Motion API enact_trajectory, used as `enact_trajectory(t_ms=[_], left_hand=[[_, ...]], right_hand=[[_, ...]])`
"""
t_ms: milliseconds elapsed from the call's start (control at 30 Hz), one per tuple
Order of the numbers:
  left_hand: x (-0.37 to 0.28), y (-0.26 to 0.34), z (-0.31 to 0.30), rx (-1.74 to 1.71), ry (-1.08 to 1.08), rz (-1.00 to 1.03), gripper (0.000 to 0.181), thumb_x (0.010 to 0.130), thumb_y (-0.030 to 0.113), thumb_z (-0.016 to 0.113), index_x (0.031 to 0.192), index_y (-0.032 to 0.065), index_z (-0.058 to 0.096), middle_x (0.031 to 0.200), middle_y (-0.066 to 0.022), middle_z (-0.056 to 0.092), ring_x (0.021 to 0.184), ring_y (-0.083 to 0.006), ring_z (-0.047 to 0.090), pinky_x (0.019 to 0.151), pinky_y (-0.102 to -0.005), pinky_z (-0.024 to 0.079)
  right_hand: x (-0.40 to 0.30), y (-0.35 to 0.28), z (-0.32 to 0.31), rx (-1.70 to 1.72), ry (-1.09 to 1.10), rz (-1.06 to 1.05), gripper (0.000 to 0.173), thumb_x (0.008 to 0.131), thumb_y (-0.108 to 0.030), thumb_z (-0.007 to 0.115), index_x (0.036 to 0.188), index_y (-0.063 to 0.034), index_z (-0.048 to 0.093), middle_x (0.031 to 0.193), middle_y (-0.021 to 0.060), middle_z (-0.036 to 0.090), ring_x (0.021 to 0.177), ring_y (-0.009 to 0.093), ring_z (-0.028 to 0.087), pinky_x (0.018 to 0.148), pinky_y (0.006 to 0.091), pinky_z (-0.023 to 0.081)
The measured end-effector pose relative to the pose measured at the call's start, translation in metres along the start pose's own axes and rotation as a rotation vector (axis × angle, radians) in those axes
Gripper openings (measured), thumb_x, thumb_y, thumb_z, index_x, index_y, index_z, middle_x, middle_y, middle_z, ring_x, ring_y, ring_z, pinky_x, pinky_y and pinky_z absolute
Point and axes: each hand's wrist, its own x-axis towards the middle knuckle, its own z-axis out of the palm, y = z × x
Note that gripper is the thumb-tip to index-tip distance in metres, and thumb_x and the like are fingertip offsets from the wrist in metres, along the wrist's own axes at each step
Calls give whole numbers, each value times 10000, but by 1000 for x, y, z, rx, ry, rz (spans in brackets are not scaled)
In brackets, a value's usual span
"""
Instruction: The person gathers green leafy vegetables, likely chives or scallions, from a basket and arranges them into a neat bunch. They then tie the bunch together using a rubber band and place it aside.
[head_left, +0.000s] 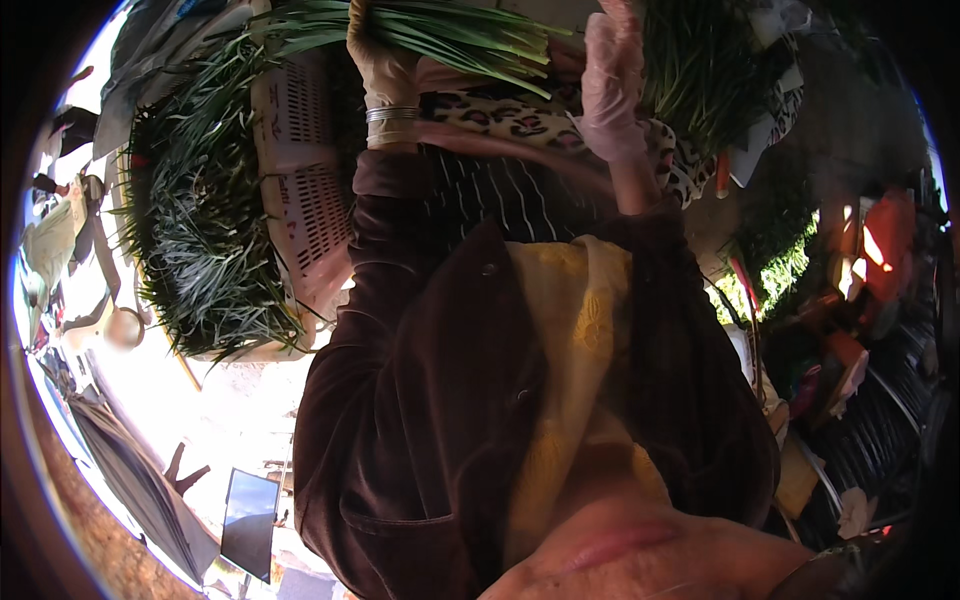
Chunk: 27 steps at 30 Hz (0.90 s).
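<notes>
My left hand (384, 79), in a pale glove with silver bangles at the wrist, is closed around a bunch of long flat green leaves (480, 45) that look like garlic chives. The pale cut ends point right, towards my other hand. In a thin translucent glove, my right hand (613, 90) is raised just right of those ends. Its fingers reach the top edge, and I cannot tell whether they hold anything. A leopard-print cloth (517, 120) lies across my lap. Beyond my right hand is a heap of similar greens (697, 67).
To my left stands a pale pink slotted plastic crate (300, 217), heaped with dark green leaves (202, 225). Further left, people appear near a bright area. More greens (780, 270) and a red object (889, 240) are at the right. A dark panel (250, 525) stands at lower left.
</notes>
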Motion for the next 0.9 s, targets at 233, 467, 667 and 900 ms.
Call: enact_trajectory(t_ms=[233,467,667,900], left_hand=[[7,-11,-8,-99,-69,21,236,998,250,591,1064,43,682,1005,-72,724,964,-221,687,1050,-469,479],[-22,-9,24,137,130,-11,174,995,201,589,1066,60,661,992,-52,700,944,-229,682,898,-369,576],[-22,1,34,261,155,-62,184,990,215,592,1106,88,659,1015,-55,697,980,-202,671,891,-344,559],[-20,-12,26,675,-18,264,344,992,102,510,1331,37,504,1270,-76,586,1107,-177,602,979,-341,516]], right_hand=[[15,-2,10,-74,-68,25,526,1052,-355,489,1457,-23,444,1481,153,486,1325,282,506,1113,381,373],[22,-14,6,-328,-556,-106,716,865,-296,778,1444,-31,451,1245,182,645,1145,365,626,969,421,495],[17,28,26,-320,-270,-345,366,825,-287,818,1123,-107,704,1124,53,670,1012,230,640,898,346,525],[-2,17,53,-639,-242,-546,207,725,-231,857,872,-155,733,970,-6,637,918,220,603,826,381,453]])
